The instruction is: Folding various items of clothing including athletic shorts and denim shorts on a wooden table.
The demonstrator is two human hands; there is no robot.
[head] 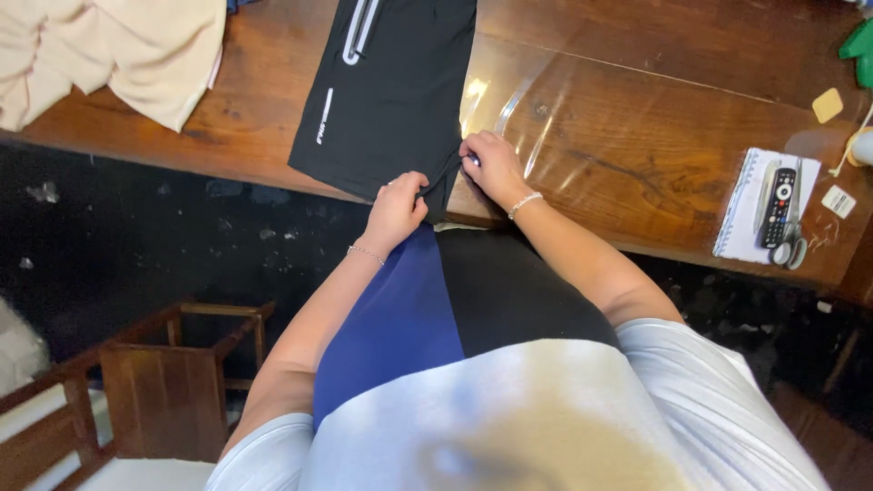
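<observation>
Now pinching the near hem of the black garment (386, 91), laid flat on the wooden table (637, 118): left hand (396, 209) and right hand (491, 168) just apart, each clamped on fabric. Cream cloth (109, 50) far left; remote control (779, 207) on notepad (741, 214), right.

Small white rectangular label (838, 201) at right bench (637, 118) edge; pale yellow tag (827, 105) just beyond it, farther back.

Bare wooden table (637, 118) lies open right of the black garment (391, 91); cream cloth (109, 50) crowds the left.
</observation>
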